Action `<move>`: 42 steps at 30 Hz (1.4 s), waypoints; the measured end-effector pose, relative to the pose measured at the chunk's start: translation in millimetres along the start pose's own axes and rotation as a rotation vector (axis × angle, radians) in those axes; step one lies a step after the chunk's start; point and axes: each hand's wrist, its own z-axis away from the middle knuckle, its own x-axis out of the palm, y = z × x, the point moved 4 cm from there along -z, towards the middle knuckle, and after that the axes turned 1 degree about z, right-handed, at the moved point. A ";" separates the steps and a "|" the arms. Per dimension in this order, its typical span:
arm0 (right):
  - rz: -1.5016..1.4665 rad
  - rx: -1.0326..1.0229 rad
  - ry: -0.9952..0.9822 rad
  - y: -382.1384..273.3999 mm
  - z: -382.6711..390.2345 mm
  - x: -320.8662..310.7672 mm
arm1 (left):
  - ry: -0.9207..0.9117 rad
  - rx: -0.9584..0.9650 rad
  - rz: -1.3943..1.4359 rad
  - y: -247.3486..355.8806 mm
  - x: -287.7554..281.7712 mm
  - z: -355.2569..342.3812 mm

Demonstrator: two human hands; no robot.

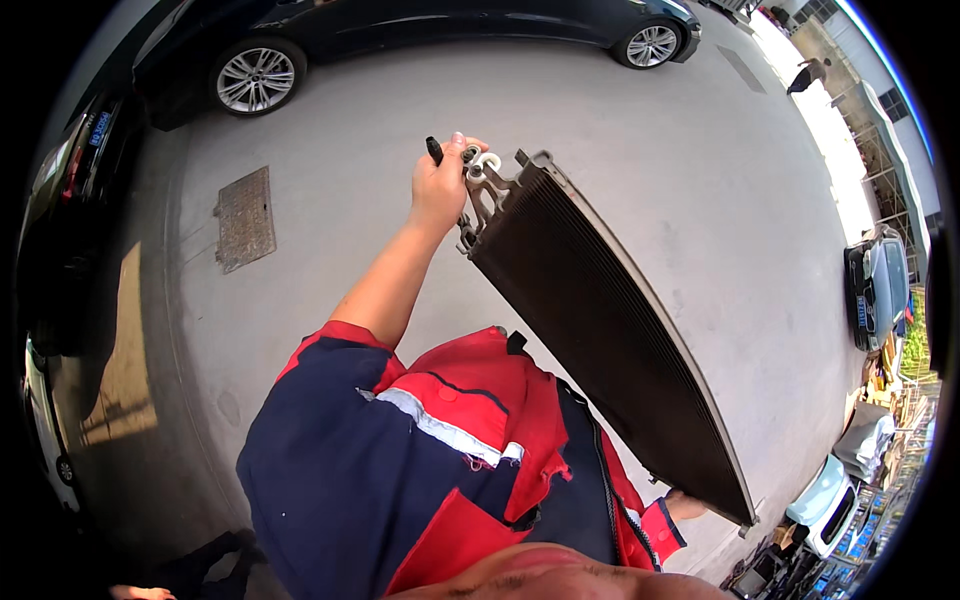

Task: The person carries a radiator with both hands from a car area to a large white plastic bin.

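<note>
I hold a car air-conditioning condenser, a long flat dark-finned panel with a grey metal edge, slanting in front of my body above the floor. At its upper end, my left hand is closed round the bracket and pipe fittings. A short black rod-shaped piece sticks up by that hand's thumb; I cannot tell what it is or whether the hand holds it. The lower end rests against my right hand, closed at the panel's edge, with its fingers mostly hidden behind the panel.
A dark car stands across the far side, and another at the left. A metal floor cover lies left of my arm. Car parts, including a pale bumper, are piled at the right. People appear at lower left and far right.
</note>
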 end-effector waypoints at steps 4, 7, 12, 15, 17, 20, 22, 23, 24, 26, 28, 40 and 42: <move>-0.038 0.051 0.113 39.7 -40.2 55.4 | -0.003 -0.001 0.021 -17.0 65.8 -80.6; -0.037 0.046 0.171 32.5 -62.2 138.5 | -0.057 0.020 0.023 -17.2 122.8 -143.0; -0.073 0.094 0.185 111.3 -167.2 217.5 | 0.005 0.061 0.057 -72.1 215.7 -233.9; -0.057 0.081 0.115 114.6 -221.9 310.4 | 0.040 0.031 0.091 -80.4 268.2 -271.6; -0.002 0.121 0.093 122.8 -260.9 376.6 | 0.098 0.020 0.078 -89.4 291.3 -308.8; -0.033 0.134 0.045 133.3 -312.8 456.6 | 0.073 0.035 0.122 -108.7 323.4 -356.9; -0.015 0.110 0.035 143.1 -358.4 491.2 | 0.157 0.067 0.099 -126.0 344.3 -377.0; -0.008 0.107 0.034 150.8 -380.8 515.4 | 0.151 0.075 0.124 -139.4 355.8 -392.0; 0.005 0.104 0.033 158.2 -401.7 536.4 | 0.150 0.058 0.168 -159.6 365.7 -407.2; -0.003 0.092 0.032 178.8 -447.0 566.6 | 0.155 0.033 0.108 -195.6 403.2 -444.6; 0.004 0.049 0.085 194.7 -483.3 601.9 | 0.128 0.002 0.149 -230.2 463.2 -485.6; 0.027 -0.066 0.238 265.1 -721.8 708.9 | -0.201 -0.127 0.174 -379.2 907.0 -745.1; 0.013 -0.069 0.238 281.4 -767.4 734.6 | -0.234 -0.115 0.146 -409.0 972.6 -774.0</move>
